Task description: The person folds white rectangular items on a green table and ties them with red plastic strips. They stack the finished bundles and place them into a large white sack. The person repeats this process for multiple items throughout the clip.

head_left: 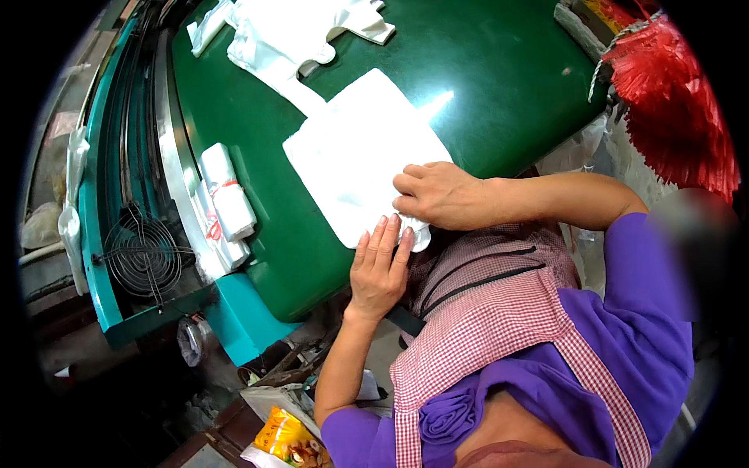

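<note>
White plastic sheet (367, 148) lies under both hands at the near edge

The sheet rests flat on the green surface (507, 70), its lower end crumpled close to the checked apron (484, 312). The left hand (380, 269) is stretched out, fingers straight and side by side over the lower corner. The right hand (445, 195) is bunched, fingers curled down at the right-hand side; whether they pinch the plastic or only press on it, I cannot tell, since the thumb is hidden.

Slipping looks the likeliest trouble: thin plastic on a glossy top could skid if one hand pushed harder than the other. The crumpled end sits right at the rim, so a tug toward the body might drag it over or set a crooked crease. A strip from the loose white heap (281, 35) reaches the sheet's upper-left side, and could catch or be pulled along if the two overlap, which is unclear.

As for containers, a yellow packet (285, 437) sits low down, its contents out of sight. A cloudy clear bag (40, 226) lies far left; what it holds is too indistinct to tell. Rolled white bundles (228, 195) with red ties lie along the left edge.
</note>
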Motion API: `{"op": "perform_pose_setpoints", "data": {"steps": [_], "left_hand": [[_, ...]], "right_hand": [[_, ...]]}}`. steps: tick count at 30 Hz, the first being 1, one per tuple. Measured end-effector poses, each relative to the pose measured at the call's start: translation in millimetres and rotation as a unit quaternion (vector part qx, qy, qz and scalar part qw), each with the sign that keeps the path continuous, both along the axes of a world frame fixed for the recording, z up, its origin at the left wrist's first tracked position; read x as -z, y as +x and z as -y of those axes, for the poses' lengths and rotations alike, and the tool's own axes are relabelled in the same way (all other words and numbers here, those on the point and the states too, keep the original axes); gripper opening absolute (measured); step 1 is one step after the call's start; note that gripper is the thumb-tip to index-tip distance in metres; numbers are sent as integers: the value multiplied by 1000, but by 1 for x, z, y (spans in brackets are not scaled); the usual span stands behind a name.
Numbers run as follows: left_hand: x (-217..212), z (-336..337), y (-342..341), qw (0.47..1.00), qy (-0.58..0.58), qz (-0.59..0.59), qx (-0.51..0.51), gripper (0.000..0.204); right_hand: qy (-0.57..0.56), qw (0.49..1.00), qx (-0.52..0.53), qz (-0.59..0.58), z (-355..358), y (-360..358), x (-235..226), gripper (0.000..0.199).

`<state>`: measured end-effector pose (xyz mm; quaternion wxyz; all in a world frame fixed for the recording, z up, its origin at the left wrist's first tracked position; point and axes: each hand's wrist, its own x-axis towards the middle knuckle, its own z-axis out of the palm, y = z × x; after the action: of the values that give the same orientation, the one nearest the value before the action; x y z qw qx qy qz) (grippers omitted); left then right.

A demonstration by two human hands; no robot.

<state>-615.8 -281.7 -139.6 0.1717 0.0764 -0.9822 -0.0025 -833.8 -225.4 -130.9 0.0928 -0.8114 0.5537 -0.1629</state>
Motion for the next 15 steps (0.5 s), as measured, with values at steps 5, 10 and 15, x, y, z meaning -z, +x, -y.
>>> {"op": "perform_pose_setpoints", "data": {"steps": [5,10,15], "left_hand": [[-1,27,-37,986,98,-134,28,32],[-22,81,-55,890,435,29,-137,13],[-26,72,-49,986,103,-101,-85,36]], "right_hand": [[-36,994,90,-46,34,-21,13,48],[-21,992,32,118,31,-18,-23,52],[-90,995,48,-13,27,-18,17,62]]}}
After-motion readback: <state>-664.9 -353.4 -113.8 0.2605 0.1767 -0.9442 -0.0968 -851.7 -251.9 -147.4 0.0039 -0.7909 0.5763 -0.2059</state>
